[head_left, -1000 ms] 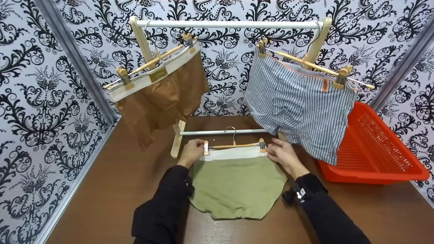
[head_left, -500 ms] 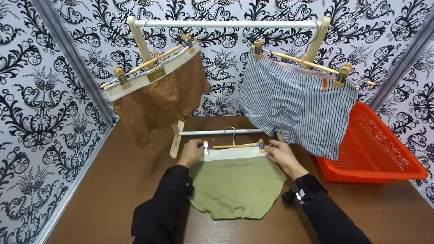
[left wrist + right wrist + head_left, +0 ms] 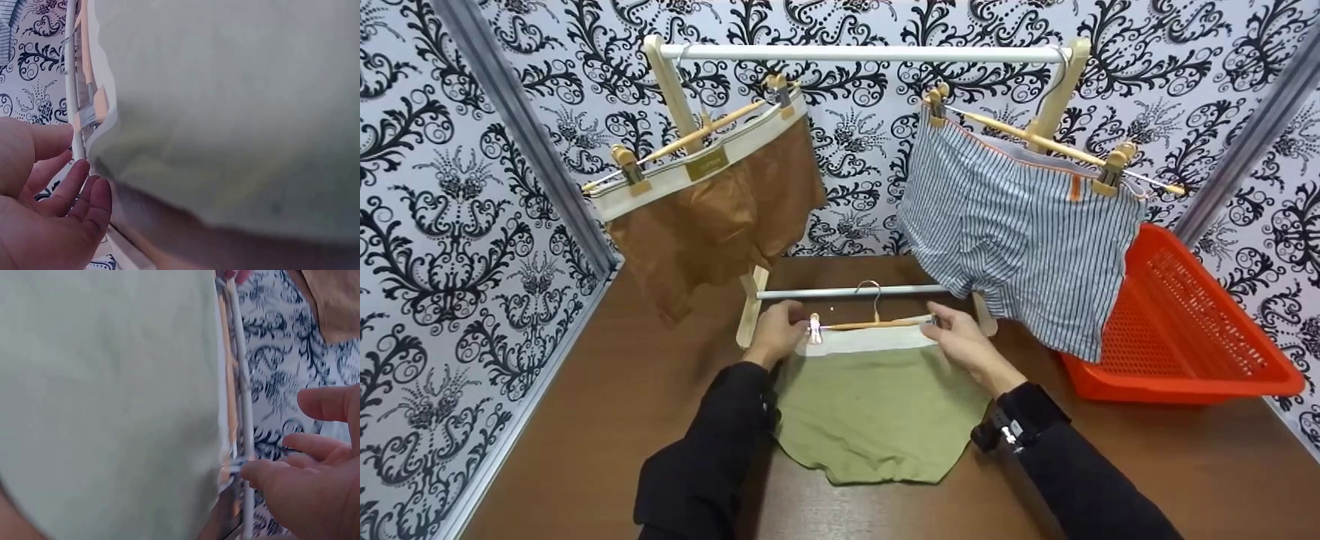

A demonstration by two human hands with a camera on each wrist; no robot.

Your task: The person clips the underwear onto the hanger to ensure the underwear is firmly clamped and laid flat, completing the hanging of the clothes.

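Observation:
Olive-green boxer briefs [image 3: 881, 412] with a white waistband lie flat on the table, clipped to a hanger [image 3: 855, 325] with a metal hook. My left hand [image 3: 781, 328] is beside the hanger's left clip [image 3: 815, 330]; its fingers are loosely bent and hold nothing in the left wrist view. At the hanger's other end is my right hand [image 3: 962, 341], covering most of the right clip in the head view. The right wrist view shows that hand's thumb [image 3: 261, 472] at the clip [image 3: 228, 469], the fingers spread apart from it.
Behind stands a rack with a white top bar [image 3: 862, 53]. From it hang brown boxer briefs [image 3: 720, 217] at left and striped boxer briefs [image 3: 1027, 232] at right, both on clip hangers. A red plastic basket [image 3: 1192, 388] sits at the right on the brown table [image 3: 585, 450].
My right hand has moved left, from beside the right clip to over it. My left hand has drawn slightly left, away from the left clip. The green briefs have stayed nearly in place.

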